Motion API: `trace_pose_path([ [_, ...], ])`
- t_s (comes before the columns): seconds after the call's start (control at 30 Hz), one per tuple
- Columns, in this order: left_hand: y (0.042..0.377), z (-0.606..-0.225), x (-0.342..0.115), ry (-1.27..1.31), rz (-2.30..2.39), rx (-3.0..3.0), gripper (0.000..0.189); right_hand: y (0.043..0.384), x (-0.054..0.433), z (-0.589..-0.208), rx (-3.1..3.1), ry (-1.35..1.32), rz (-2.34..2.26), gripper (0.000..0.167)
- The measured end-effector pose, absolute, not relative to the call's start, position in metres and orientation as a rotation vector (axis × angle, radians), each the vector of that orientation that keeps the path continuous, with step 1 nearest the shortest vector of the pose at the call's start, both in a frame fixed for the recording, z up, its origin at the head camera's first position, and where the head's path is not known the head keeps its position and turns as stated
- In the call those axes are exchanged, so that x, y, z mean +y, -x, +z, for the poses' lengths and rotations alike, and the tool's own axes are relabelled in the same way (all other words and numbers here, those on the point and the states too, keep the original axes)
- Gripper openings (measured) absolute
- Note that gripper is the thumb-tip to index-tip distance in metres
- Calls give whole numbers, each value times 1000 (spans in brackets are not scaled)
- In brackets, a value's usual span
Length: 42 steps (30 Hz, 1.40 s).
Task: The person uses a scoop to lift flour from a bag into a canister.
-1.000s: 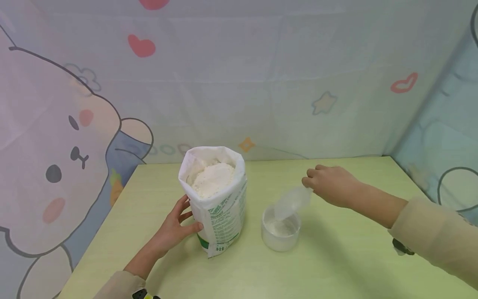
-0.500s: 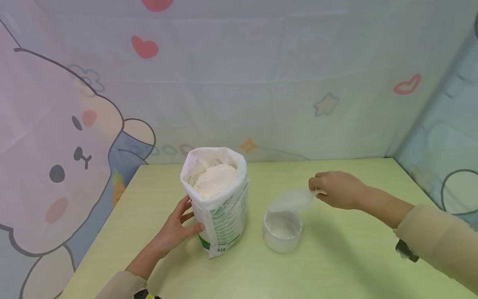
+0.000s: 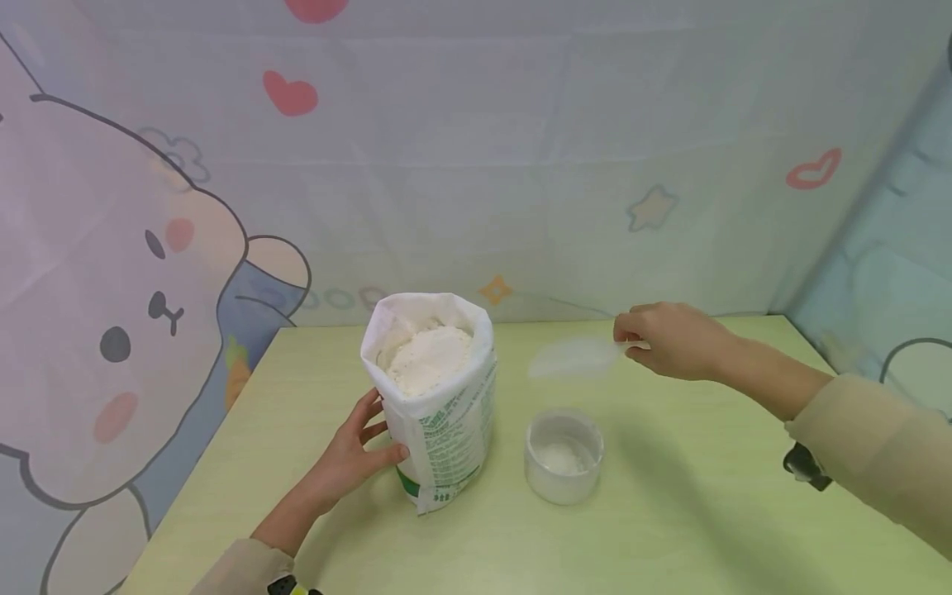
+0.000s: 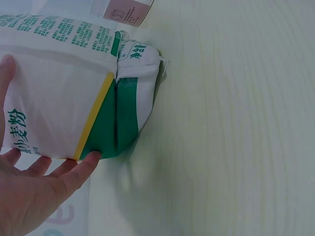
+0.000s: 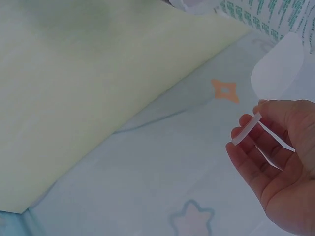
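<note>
In the head view, an open white bag of flour (image 3: 439, 413) with green print stands upright, flour showing near its top. My left hand (image 3: 349, 467) holds the bag's lower left side, thumb at the front and fingers spread behind. The left wrist view shows those fingertips on the bag's green and yellow corner (image 4: 101, 120). To the right of the bag sits a small white cup (image 3: 563, 475) with flour in the bottom. My right hand (image 3: 665, 340) grips the handle of a translucent white scoop (image 3: 573, 357), raised above and behind the cup. The scoop is blurred in the head view.
Everything stands on a pale yellow-green table (image 3: 669, 537). A printed cloth backdrop (image 3: 476, 165) hangs behind its far edge, with another cloth (image 3: 892, 273) at the right. In the left wrist view, a pinkish label (image 4: 124, 12) shows on the cup beyond the bag.
My right hand has lifted the scoop up out of the cup, levelling it above and behind the rim. The left hand and the bag stay in place.
</note>
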<state>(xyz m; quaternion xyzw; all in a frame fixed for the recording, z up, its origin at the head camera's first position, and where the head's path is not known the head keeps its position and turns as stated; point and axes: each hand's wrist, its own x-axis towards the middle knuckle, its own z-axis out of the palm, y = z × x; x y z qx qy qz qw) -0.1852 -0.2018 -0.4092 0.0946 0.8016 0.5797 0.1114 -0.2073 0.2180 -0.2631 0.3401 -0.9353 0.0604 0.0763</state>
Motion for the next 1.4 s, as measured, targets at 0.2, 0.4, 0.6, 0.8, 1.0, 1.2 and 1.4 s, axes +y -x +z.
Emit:
trace_pose_path([
  [0.2, 185, -409, -202, -280, 1695, 2356, 91, 209, 210, -242, -2795, -983, 132, 14],
  [0.4, 186, -410, -202, -280, 1690, 2358, 91, 213, 203, -223, -2792, -960, 75, 12],
  [0.6, 186, -410, -202, -274, 1687, 2363, 91, 214, 194, -206, -2779, -935, 35, 12],
  [0.8, 184, -408, -201, -294, 1677, 2372, 91, 220, 183, -192, -2747, -890, -4, 13],
  [1.0, 183, -407, -201, -298, 1679, 2366, 90, 224, 170, -177, -2723, -894, -43, 14],
  [1.2, 183, -408, -201, -309, 1686, 2359, 90, 226, 151, -164, -2729, -931, -96, 16],
  [1.4, 183, -408, -200, -313, 1690, 2349, 91, 223, 126, -155, -2762, -938, -247, 21],
])
